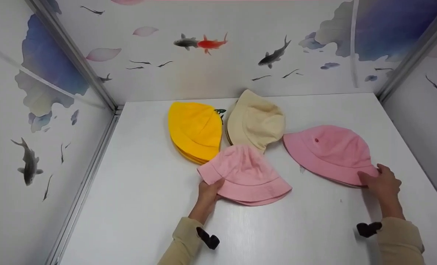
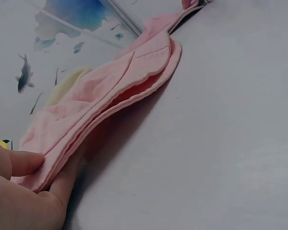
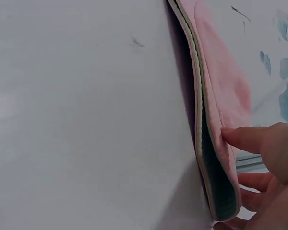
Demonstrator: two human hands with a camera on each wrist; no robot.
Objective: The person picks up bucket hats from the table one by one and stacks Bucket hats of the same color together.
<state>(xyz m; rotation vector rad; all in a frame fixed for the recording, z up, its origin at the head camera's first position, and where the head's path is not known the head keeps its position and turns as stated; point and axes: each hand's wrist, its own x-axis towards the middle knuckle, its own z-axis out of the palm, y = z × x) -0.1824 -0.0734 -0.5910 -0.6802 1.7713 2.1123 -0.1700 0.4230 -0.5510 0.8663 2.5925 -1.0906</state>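
In the head view my left hand (image 1: 208,193) pinches the left brim of a light pink bucket hat (image 1: 246,173), thumb on top and fingers beneath. The left wrist view shows this hat's doubled brim (image 2: 110,103) parted a little along its edge. Over to the right, my right hand (image 1: 382,184) holds the near right brim corner of a deeper pink bucket hat (image 1: 336,151), which lies flattened with a small red mark on it. Its thumb (image 3: 245,139) presses the brim's upper face, and a dark green lining (image 3: 216,177) shows inside the gap.
Behind the light pink hat lie a yellow hat (image 1: 196,129) with a green leaf-shaped piece and a cream hat (image 1: 258,121). All rest on a white table (image 1: 144,221) enclosed by printed panels (image 1: 233,22) with metal corner rails.
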